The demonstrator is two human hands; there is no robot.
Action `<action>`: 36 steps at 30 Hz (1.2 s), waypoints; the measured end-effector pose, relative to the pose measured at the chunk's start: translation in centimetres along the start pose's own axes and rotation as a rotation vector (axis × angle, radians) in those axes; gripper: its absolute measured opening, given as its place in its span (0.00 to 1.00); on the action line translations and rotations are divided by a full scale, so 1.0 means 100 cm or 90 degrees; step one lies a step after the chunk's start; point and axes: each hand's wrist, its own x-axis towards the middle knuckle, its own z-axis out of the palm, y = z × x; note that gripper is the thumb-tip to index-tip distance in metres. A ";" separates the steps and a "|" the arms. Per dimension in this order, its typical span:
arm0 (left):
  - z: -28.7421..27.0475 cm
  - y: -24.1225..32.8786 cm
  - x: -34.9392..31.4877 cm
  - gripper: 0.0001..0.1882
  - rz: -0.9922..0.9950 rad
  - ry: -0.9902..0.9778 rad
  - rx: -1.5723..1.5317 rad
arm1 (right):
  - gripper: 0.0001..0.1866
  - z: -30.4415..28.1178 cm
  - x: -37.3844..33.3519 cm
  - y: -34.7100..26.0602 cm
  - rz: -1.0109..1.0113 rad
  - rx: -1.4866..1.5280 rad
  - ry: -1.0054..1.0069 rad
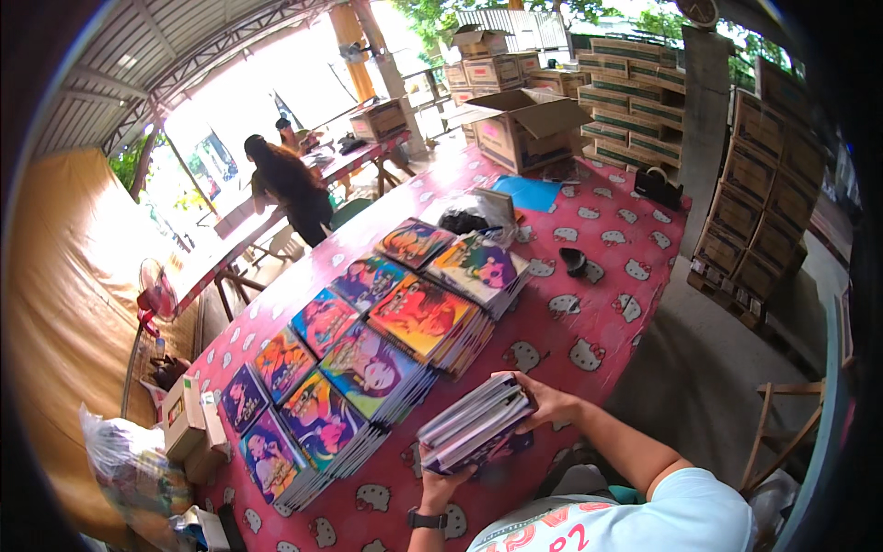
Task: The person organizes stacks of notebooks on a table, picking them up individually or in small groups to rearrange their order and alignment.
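Observation:
Between my two hands I hold a stack of notebooks (480,419), page edges facing up, above the near edge of the table. My left hand (443,478), with a dark watch on its wrist, grips the stack's left end from below. The right hand (544,403) is wrapped round its right end. Beyond the held stack, several piles of notebooks with bright cartoon covers (368,363) stand side by side in two rows, running from the near left toward the middle of the table.
The pink patterned tablecloth (589,308) bears a small black object (573,262), a tape dispenser (659,188), a blue sheet (524,193) and an open carton (524,133). Stacked cartons (759,198) stand at right. Two people (285,184) are by another table; a fan (156,287) stands left.

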 end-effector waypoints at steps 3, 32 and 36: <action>0.009 -0.056 0.034 0.50 -0.001 -0.008 0.072 | 0.47 -0.022 -0.002 0.025 -0.019 -0.111 0.122; 0.306 -0.101 0.231 0.45 0.018 0.005 -0.013 | 0.63 -0.403 -0.020 -0.070 0.012 0.028 -0.081; 0.291 -0.105 0.230 0.46 -0.028 0.001 0.024 | 0.65 -0.390 -0.025 -0.051 0.102 -0.103 0.057</action>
